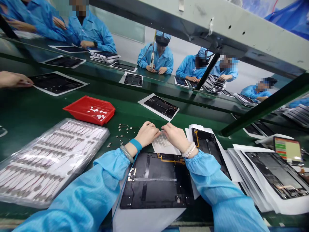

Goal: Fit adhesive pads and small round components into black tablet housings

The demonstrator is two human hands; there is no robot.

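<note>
A sheet of small clear stickers (164, 144) tilts above the far edge of a black tablet housing (156, 193). My left hand (147, 133), with a blue wrist strap, pinches the sheet's upper edge. Close beside it, the fingertips of my right hand (175, 136) are pressed together at the same edge; whatever they pinch is too small to make out. The housing lies on white paper (147, 220) between my forearms, with an orange flex cable (172, 159) along its far side. Several small round parts with wires (120, 137) lie left of my left hand.
On the left, a clear tray (96, 138) carries rows of wired round parts, with a red bin (84, 109) of white pieces behind it. Housings on paper (272, 170) are stacked right. A green post (265, 108) slants overhead. A co-worker's hand (15, 80) touches another housing.
</note>
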